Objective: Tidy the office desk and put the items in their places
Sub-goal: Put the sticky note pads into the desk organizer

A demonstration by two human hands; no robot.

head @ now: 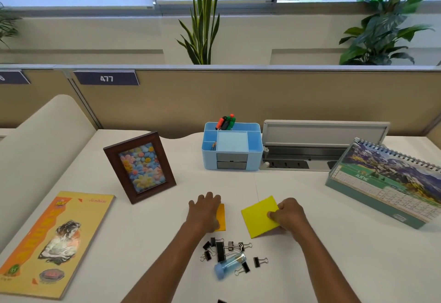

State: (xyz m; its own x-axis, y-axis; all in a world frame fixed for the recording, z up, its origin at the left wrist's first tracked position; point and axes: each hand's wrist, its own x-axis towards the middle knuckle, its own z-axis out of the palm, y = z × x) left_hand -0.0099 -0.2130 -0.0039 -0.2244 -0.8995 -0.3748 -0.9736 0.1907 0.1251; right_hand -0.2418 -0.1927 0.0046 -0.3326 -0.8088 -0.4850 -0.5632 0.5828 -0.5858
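My right hand [287, 214] pinches the right edge of a yellow sticky-note pad [257, 216], which is tilted up off the white desk [167, 243]. My left hand [205, 209] lies flat, fingers spread, over an orange sticky-note pad [221, 216] and hides most of it. Several black binder clips [220, 250] lie scattered just below my hands, around a small clear blue tube [230, 265] on its side. A blue desk organiser [232, 147] with markers in its back slot stands at the rear centre.
A brown photo frame [139, 166] stands left of centre. A yellow notepad [56, 243] lies at the front left. A desk calendar [389, 183] stands at the right, a grey socket box [319, 145] behind it. A beige partition [238, 97] closes the back.
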